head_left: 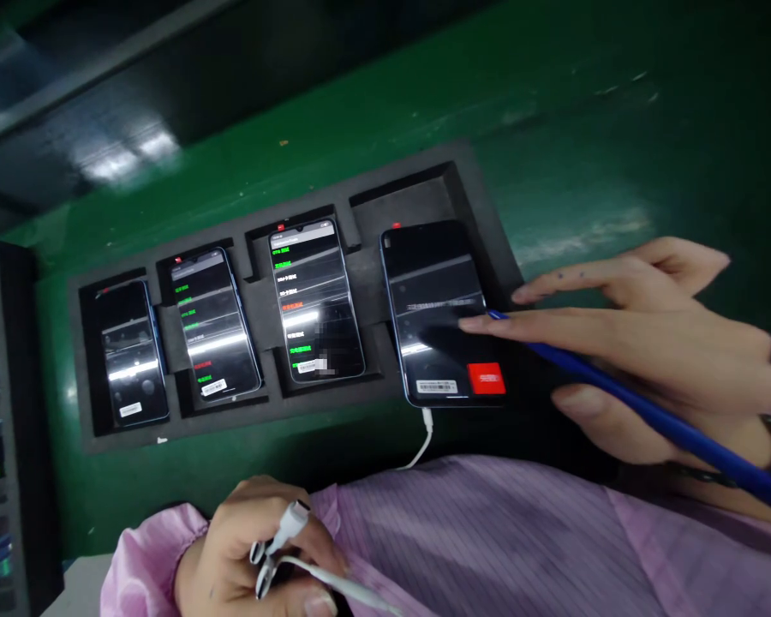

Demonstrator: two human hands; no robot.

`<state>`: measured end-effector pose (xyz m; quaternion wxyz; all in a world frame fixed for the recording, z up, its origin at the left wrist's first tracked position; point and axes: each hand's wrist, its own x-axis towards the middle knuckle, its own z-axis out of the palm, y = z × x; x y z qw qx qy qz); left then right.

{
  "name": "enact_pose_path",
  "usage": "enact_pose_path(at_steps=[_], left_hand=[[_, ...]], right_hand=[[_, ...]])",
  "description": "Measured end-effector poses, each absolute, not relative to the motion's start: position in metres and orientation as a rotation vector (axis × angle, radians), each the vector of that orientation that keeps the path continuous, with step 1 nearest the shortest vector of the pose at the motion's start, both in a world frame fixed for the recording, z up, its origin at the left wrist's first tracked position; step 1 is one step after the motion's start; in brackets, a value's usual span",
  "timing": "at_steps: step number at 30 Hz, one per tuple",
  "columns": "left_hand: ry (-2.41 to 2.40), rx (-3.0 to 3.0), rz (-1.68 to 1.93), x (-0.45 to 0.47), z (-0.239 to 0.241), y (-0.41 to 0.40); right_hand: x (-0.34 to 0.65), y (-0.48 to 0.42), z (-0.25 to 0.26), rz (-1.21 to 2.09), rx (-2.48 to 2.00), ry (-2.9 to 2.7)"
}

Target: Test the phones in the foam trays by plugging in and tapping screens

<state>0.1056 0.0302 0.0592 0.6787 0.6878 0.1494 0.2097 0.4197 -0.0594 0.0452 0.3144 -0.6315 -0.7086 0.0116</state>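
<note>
My right hand [674, 360] has a blue pen-like stick [591, 377] running between its fingers. Its extended index finger is over the right side of a dark phone [430, 274]; whether it touches the glass I cannot tell. That phone has a red square and a barcode label near its lower edge, and a white cable [427, 424] is plugged in there. Low in the view, my left hand [244, 531] is closed around white cable ends, among them a USB-C-like plug [290, 521] and two small rounded pieces that resemble earbuds.
A black foam tray [488, 231] lies on the green table [565, 154]. In its slots rest three more phones, one dark [134, 334], the others [215, 330] [314, 330] showing coloured text lists. At left stands a black rack [22, 343] with more devices.
</note>
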Motion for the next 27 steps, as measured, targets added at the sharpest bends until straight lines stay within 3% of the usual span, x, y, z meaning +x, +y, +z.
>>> enact_pose_path(at_steps=[10, 15, 27], left_hand=[[0.539, 1.469, 0.469, 0.102, 0.066, 0.017], [0.649, 1.406, 0.506, 0.101, 0.071, 0.007], [0.525, 1.492, 0.486, 0.104, 0.069, 0.018]], right_hand=[[0.420, -0.053, 0.038, -0.095, -1.732, -2.018], [0.412, -0.058, 0.044, 0.019, -1.935, -1.858], [0.412, -0.066, 0.047, 0.537, -1.572, -1.270]])
